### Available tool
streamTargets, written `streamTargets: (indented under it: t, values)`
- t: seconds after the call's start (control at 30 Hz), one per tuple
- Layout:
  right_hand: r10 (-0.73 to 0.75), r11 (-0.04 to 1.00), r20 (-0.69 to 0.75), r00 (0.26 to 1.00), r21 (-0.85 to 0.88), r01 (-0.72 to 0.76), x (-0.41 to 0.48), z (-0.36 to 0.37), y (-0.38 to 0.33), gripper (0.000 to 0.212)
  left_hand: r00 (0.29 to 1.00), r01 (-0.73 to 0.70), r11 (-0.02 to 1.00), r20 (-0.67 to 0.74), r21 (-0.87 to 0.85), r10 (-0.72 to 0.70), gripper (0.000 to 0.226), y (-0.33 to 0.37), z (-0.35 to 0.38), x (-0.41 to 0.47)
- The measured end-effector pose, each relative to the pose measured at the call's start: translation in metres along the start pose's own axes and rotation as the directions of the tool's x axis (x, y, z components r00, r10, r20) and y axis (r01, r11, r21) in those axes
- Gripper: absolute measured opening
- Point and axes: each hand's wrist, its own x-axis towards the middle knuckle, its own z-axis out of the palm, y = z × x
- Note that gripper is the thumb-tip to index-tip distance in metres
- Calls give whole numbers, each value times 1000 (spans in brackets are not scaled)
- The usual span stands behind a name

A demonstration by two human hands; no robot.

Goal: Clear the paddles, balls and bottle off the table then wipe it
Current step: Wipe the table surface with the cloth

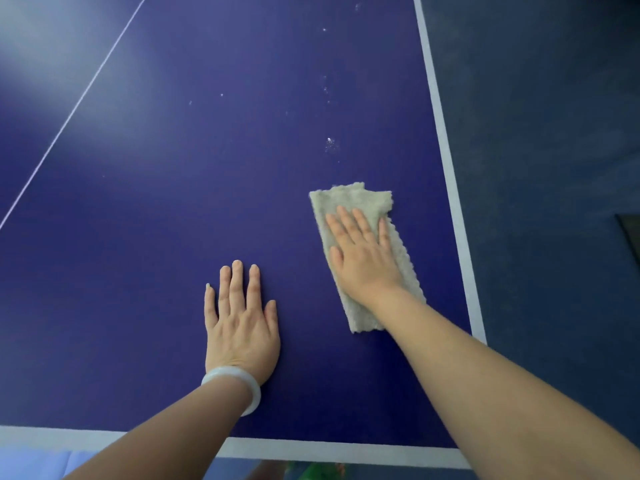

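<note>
A blue table-tennis table [180,188] with white border lines fills the view. My right hand [363,254] lies flat, fingers straight, pressing a folded beige cloth [356,199] onto the surface near the table's right edge. My left hand [240,320] rests flat on the bare surface to the left of the cloth, fingers straight, with a white bangle [235,382] on the wrist. White specks and a small smear [329,142] dot the surface beyond the cloth. No paddles, balls or bottle are in view.
The table's right edge line [446,174] and near edge line [311,448] border the surface. A thin white centre line [72,109] runs diagonally at the left. Dark blue-grey floor [540,133] lies to the right, with a dark object [630,233] at the frame's right edge.
</note>
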Motion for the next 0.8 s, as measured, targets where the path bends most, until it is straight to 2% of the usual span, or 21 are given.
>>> streamTargets:
  t: [0.1, 0.17, 0.47, 0.57, 0.7, 0.8]
  values:
    - [311, 950, -17, 950, 29, -311, -8, -9, 62, 59, 1000, -4, 1000, 8, 1, 4, 68, 1, 0, 0]
    - [368, 930, -12, 930, 28, -368, -31, -11, 74, 58, 1000, -6, 1000, 11, 3, 6, 68, 1, -1, 0]
    - [192, 980, 22, 981, -53, -191, -190, 11, 55, 61, 1000, -5, 1000, 8, 25, 5, 66, 1, 0, 0]
    - [179, 983, 52, 982, -53, -176, -156, 1, 68, 60, 1000, -3, 999, 7, 34, 3, 66, 1, -1, 0]
    - [244, 969, 31, 969, -30, -244, -43, -15, 95, 57, 1000, -4, 1000, 0, 25, 4, 67, 1, 0, -1]
    - [266, 964, 47, 963, -11, -266, 28, -21, 88, 56, 1000, -1, 1000, -10, 16, 1, 66, 1, 0, 0]
